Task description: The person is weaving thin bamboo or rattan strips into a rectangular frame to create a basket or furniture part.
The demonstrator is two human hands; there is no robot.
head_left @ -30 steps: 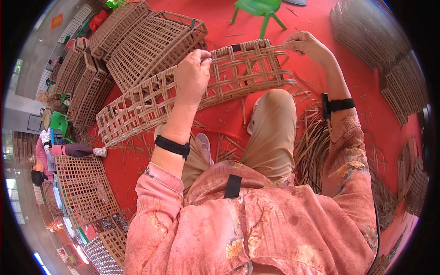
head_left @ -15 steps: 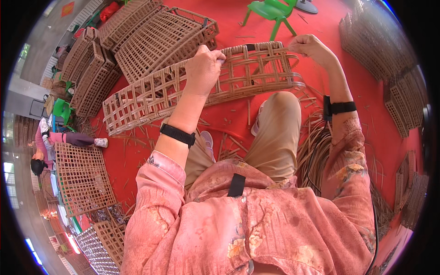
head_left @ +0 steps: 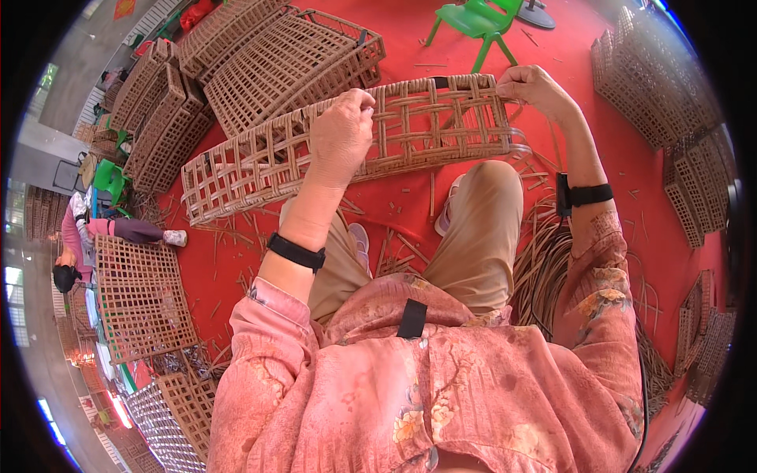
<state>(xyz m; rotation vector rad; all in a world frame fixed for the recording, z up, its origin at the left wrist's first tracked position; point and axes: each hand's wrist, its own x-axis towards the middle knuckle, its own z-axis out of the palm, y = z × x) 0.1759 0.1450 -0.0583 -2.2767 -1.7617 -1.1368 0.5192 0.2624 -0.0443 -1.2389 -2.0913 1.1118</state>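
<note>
An open-lattice rattan basket (head_left: 410, 158) stands on its side across my knees, its wrapped rim along the top. My left hand (head_left: 341, 140) is closed at that rim near the middle, thumb and fingers curled together, partly hiding the weave. At the basket's upper right corner my right hand (head_left: 538, 93) pinches a thin rattan strip against the end; the strip is mostly hidden by the fingers. Below it, loops of cane (head_left: 519, 146) stick out from the lower right corner. A small black band wraps the rim between the hands.
Stacked rattan baskets (head_left: 284, 71) stand beyond on the left, more stacks (head_left: 650, 87) on the right. A green chair (head_left: 477, 22) is ahead. Coiled rattan strips (head_left: 544, 276) lie by my right leg; scraps litter the red floor. Another person (head_left: 75, 244) works with a lattice panel (head_left: 146, 299) at left.
My right hand has come in against the basket's corner, and the cane loop there no longer sticks out. The left hand has shifted slightly left and down along the rim.
</note>
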